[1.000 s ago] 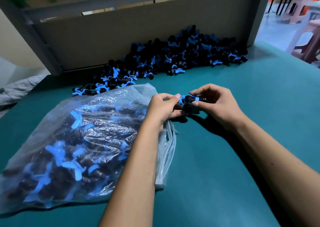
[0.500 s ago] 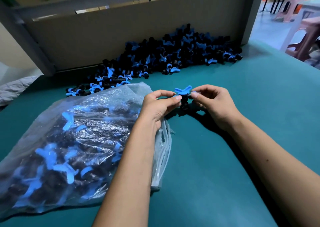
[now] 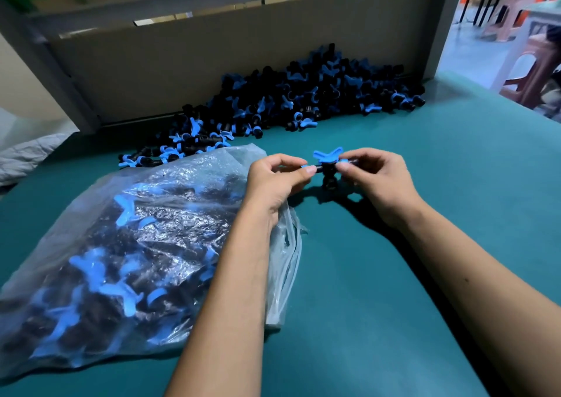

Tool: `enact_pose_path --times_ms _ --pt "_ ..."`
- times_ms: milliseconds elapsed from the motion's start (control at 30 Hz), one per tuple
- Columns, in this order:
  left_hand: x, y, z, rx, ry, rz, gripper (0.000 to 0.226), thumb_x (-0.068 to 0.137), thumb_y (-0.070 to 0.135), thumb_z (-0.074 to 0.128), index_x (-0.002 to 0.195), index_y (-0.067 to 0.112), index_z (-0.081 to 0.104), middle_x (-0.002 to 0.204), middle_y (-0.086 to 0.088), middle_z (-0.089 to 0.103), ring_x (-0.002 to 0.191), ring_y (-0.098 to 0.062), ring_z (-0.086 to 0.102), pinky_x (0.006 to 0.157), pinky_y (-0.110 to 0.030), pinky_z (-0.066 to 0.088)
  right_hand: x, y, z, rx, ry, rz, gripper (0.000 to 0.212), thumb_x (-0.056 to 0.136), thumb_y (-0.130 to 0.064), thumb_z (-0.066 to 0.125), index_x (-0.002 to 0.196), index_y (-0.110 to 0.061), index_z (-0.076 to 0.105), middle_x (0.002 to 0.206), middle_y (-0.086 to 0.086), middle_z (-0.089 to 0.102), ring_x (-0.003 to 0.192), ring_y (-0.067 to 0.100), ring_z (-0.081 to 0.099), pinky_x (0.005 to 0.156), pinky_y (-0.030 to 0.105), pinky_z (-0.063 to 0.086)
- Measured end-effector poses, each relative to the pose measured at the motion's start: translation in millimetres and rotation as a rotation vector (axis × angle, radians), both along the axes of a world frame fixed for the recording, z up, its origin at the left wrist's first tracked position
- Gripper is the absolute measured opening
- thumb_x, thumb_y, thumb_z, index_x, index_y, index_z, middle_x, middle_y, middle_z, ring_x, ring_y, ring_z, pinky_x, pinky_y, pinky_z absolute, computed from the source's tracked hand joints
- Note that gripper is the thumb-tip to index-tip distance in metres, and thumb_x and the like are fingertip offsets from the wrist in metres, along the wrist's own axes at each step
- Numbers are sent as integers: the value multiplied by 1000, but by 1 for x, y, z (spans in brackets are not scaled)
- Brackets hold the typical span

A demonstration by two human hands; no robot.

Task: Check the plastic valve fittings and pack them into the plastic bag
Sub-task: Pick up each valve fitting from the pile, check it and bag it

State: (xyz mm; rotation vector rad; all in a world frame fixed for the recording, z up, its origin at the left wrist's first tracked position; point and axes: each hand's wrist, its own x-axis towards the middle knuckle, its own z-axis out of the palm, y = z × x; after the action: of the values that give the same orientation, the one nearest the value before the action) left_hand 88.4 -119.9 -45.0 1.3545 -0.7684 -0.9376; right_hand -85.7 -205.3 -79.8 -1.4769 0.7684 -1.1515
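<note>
Both hands, left hand [image 3: 277, 176] and right hand [image 3: 376, 175], pinch one valve fitting [image 3: 328, 169] by its ends just right of the bag [image 3: 127, 245] mouth; better rotate it fully, check the blue handle, then bag it.

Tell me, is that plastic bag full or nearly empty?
Fairly full. The plastic bag bulges with black-and-blue valve fittings seen through its clear film; its mouth lies hidden under the left arm.

Black fittings [image 3: 291, 93] with blue handles, clear bag [image 3: 127, 245], teal table [image 3: 425, 184].
</note>
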Motion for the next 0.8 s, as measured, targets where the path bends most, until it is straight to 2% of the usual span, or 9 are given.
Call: enact_pose_path --times_ms 133,233,333,400,500,567,633,700,800 --pt "-2 -2 3 -3 31 65 16 79 -7 81 80 5 72 70 -7 71 64 -16 68 65 -20 57 -2 -3 -1 31 -96 -144 10 86 -16 80 94 -18 75 80 1 73 68 12 65 63 20 52" --pt "-6 -4 4 6 92 136 19 81 1 84 74 8 67 66 -7 72 63 -18 68 66 -23 58 2 0 -4 -83 74 -220 24 84 -28 82 101 -20 68 96 5 71 70 15 67 64 31 60" --pt "-11 -7 6 9 99 147 22 82 5 84 74 8 64 63 -7 72 62 -18 67 64 -24 58 6 6 -2 -186 235 -101 35 78 -34 87 102 -22 64 102 3 69 80 25 71 67 46 62" --pt "-16 -7 9 -2 82 126 24 82 7 84 74 7 62 61 -7 70 59 -17 68 60 -23 57 9 8 -2 -278 300 -62 37 76 -31 89 101 -22 64 100 -3 69 81 21 70 71 43 61" --pt "-24 -8 15 -23 2 80 28 84 15 85 70 9 61 61 -6 70 60 -17 68 61 -25 56 8 6 -3 -294 275 -116 21 82 -21 84 97 -18 69 88 -4 74 75 15 71 69 32 59" --pt "-23 -7 18 1 -242 127 37 87 35 81 65 12 62 67 -6 72 68 -23 70 72 -32 56 6 5 -1 -81 99 -37 7 91 -17 74 95 -11 72 83 6 75 65 17 69 60 29 57" --pt "-16 -6 20 108 -744 250 41 81 54 80 70 19 63 82 -1 71 89 -26 66 82 -36 51 3 4 4 165 -116 43 17 99 -19 63 95 -5 70 84 11 75 60 15 66 57 22 55" --pt "-10 -1 24 276 -1179 298 46 69 60 86 89 27 61 111 -2 59 114 -28 48 93 -38 44 -4 0 10 339 -267 77 25 103 -24 55 101 -1 66 84 12 75 58 11 64 54 17 51" --pt "-3 2 26 575 -1325 204 77 60 49 94 121 28 51 134 -11 35 128 -33 31 101 -40 40 -10 -4 13 513 -415 91 35 105 -28 51 118 4 60 80 10 75 54 7 62 49 14 49"
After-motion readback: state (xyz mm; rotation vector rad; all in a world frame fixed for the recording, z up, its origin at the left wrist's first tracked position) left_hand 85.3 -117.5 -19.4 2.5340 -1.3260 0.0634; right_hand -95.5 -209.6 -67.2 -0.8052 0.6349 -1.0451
